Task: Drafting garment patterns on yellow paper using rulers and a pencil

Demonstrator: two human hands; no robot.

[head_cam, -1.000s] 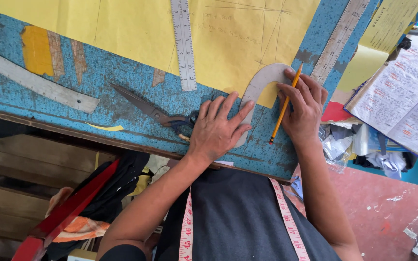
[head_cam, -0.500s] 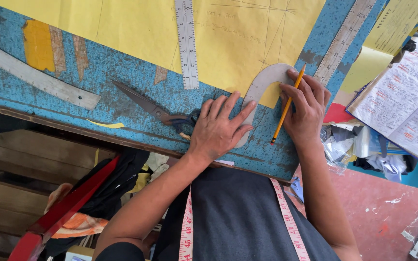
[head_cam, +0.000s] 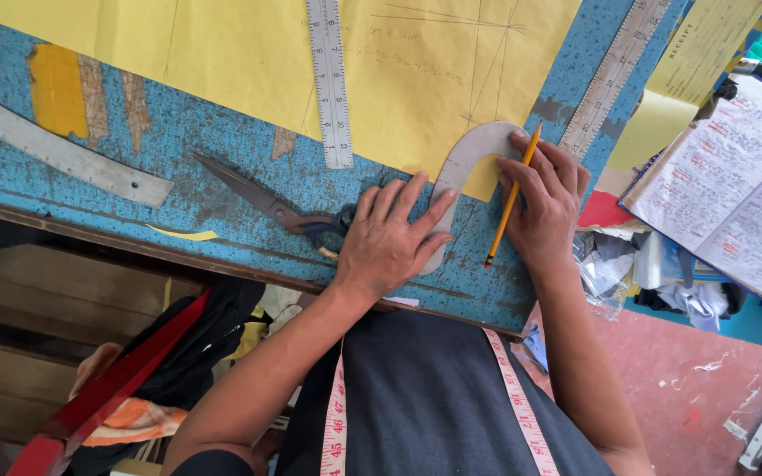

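My left hand (head_cam: 392, 240) lies flat, fingers spread, on the lower leg of a grey curved ruler (head_cam: 469, 150). The curve arches over the edge of a large yellow paper sheet (head_cam: 249, 62) with pencil lines on it. My right hand (head_cam: 544, 204) holds a yellow pencil (head_cam: 511, 198), its fingertips touching the curve's right end. Dark scissors (head_cam: 266, 204) lie on the blue table (head_cam: 178, 150) just left of my left hand.
A straight metal ruler (head_cam: 330, 79) lies across the paper. A long curved metal stick (head_cam: 55, 152) rests at the left, another ruler (head_cam: 610, 75) at the right. An open written notebook (head_cam: 734, 189) sits far right. A pink tape measure (head_cam: 337, 414) hangs from my neck.
Both hands stay on the curved ruler; the right hand with the pencil has shifted slightly along the curve's end. The view has drifted a little.
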